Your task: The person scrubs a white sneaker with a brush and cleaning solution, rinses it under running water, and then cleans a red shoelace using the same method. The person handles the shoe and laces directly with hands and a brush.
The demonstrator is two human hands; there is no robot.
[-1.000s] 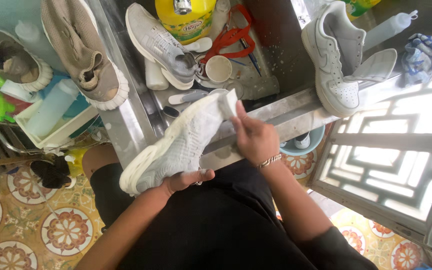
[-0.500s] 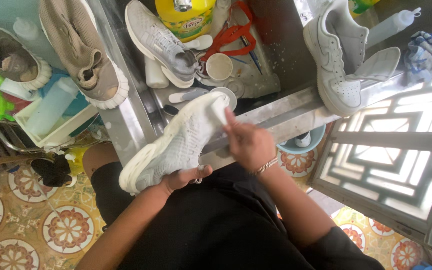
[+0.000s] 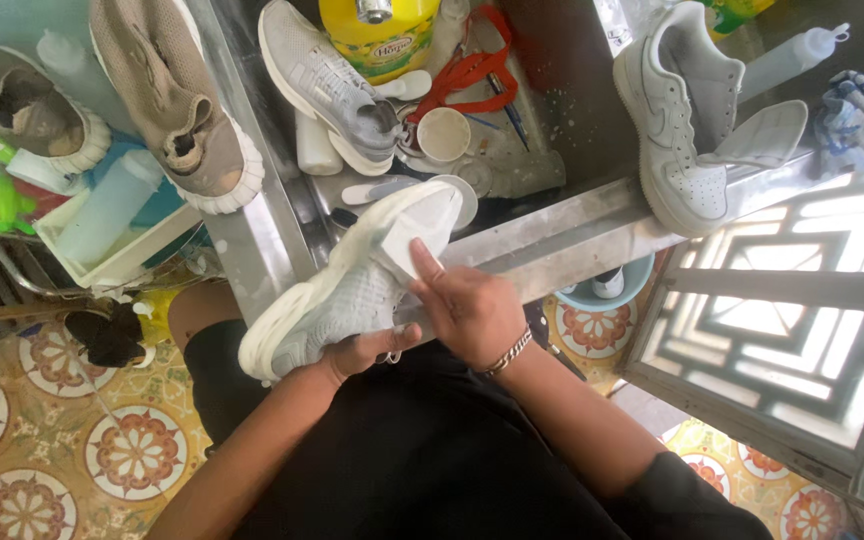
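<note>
A person's right hand [image 3: 467, 305] presses a small white pad [image 3: 404, 258] flat against the side of a white knit sneaker [image 3: 347, 285], fingers closed on the pad, index finger extended along it. The left hand [image 3: 362, 350] is clamped around the sneaker's heel end from below, holding it tilted over the lap, toe resting near the wet steel tabletop [image 3: 552, 235] edge. Because the grip sits at one end only, a hard push could twist the sneaker loose and drop it toward the patterned tile floor [image 3: 72, 450]. Beyond the toe, a small cup [image 3: 443, 135], brushes and a grey sneaker [image 3: 327, 85] crowd the basin; a slip forward could knock them over.
</note>
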